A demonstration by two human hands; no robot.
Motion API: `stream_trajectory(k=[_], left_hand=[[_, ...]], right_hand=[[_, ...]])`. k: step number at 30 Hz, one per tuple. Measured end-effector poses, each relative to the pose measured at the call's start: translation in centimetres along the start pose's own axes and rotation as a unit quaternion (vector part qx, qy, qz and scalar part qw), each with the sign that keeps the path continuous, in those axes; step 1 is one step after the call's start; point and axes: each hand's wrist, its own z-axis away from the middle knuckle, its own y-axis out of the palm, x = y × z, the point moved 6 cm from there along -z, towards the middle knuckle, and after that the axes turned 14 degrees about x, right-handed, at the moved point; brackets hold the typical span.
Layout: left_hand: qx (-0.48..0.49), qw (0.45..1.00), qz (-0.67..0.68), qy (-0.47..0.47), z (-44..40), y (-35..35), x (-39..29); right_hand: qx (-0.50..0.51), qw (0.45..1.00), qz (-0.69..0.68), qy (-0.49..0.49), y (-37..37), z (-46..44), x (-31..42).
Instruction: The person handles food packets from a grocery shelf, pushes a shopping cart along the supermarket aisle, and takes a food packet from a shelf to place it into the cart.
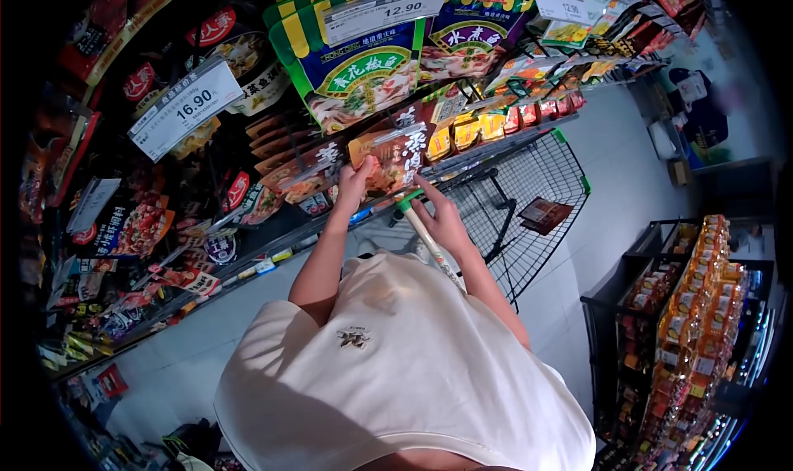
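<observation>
Holding a brown steamed-meat seasoning packet up right in front of a supermarket shelf, so that's what's in hand here. Left grip is clamped on its lower left side, thumb across the front. Right grip has its fingers up by the lower right corner, but honestly can't tell if it's pinching the packet or just touching it. The packet's tilted a bit, printed side up, with more brown packets lined up on the shelf just left of it.

Above it there's a big green fish seasoning packet with a purple one right beside it, and a 12.90 price tag over the green one. Further left, a 16.90 tag sticks out at an angle.

Black wire shopping cart is parked just right of the hands, its green-ended handle running down past the right one. Inside sits a dark reddish-brown packet, print too small to make out. White T-shirt fills the bottom of the view, and orange packs are stacked well off to the right across the tiled floor.
</observation>
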Motion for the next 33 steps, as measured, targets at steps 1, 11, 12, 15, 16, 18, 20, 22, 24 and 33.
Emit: stream_trajectory(k=[1, 11, 12, 15, 16, 18, 20, 22, 24, 33], left_hand=[[-0.003, 1.000, 0.005, 0.009, -0.1, 0.1, 0.0], [0.009, 0.993, 0.115, 0.035, -0.6, 1.1, -0.4], [0.011, 0.993, 0.115, 0.030, -0.6, 1.0, -0.3], [-0.005, 0.993, 0.109, 0.037, -0.4, 1.0, -0.1], [-0.012, 0.994, 0.103, 0.032, -0.3, 0.9, 0.0], [-0.027, 0.995, 0.091, 0.021, 0.1, 0.9, -0.2], [-0.028, 0.996, 0.089, 0.013, 0.3, 1.0, -0.6], [-0.036, 0.996, 0.082, 0.015, 0.4, 1.2, -1.0], [-0.048, 0.996, 0.071, 0.027, 0.5, 1.2, -1.2], [-0.032, 0.998, -0.048, 0.002, -1.5, -1.0, 0.7]], right_hand=[[-0.008, 1.000, 0.007, -0.006, -0.1, 0.0, -0.4], [-0.037, 0.997, 0.050, -0.049, -0.1, -0.4, -1.2], [-0.031, 0.996, 0.067, -0.057, 0.1, -0.6, -1.3], [-0.010, 0.990, 0.119, -0.081, 0.7, -1.9, -1.4], [0.000, 0.987, 0.136, -0.090, 0.9, -2.5, -1.3], [0.006, 0.976, 0.184, -0.116, 1.3, -3.7, -0.8], [-0.003, 0.958, 0.244, -0.152, 1.7, -5.0, -0.1], [-0.004, 0.955, 0.253, -0.158, 1.9, -6.1, 0.1], [-0.002, 0.953, 0.260, -0.156, 2.0, -7.0, 0.1], [0.035, 0.968, 0.228, -0.103, 3.3, -6.8, -4.9]])
